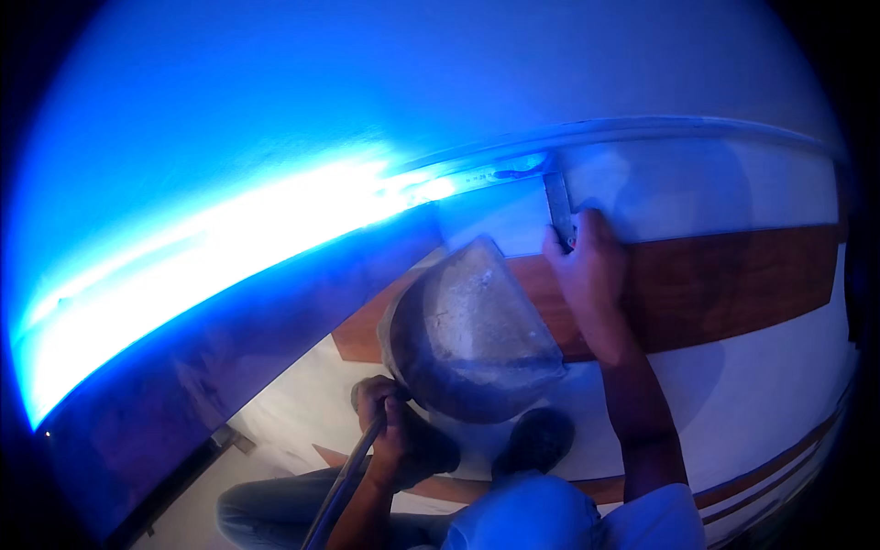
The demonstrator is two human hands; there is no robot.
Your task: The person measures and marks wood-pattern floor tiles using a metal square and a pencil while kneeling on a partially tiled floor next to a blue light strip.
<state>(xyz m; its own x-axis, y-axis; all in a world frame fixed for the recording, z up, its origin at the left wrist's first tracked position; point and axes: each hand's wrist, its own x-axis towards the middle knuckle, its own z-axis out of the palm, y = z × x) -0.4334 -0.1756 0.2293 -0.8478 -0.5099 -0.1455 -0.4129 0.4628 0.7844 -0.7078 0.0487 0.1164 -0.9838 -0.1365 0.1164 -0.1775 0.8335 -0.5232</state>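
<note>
My right hand (591, 261) reaches forward with its fingers closed around a flat metal scraper (557, 203). The blade's far end touches or nearly touches the pale strip (486, 174) along the base of the wall. Lower down, my left hand (380, 412) is wrapped around the upper end of a long, thin grey rod or tube (344, 486), which runs down to the picture's lower edge. Between my hands sits a half-round bowl (403, 339) with pale, dried-looking residue inside. What my left fingers hide at the rod's end does not show.
A glaring blue-white light (211, 238) washes out the wall at left. Beneath it lies a long dark panel (211, 376). Reddish-brown wood-look bands (733, 284) cross the white floor (761, 367). My dark shoes (541, 440) stand just behind the bowl.
</note>
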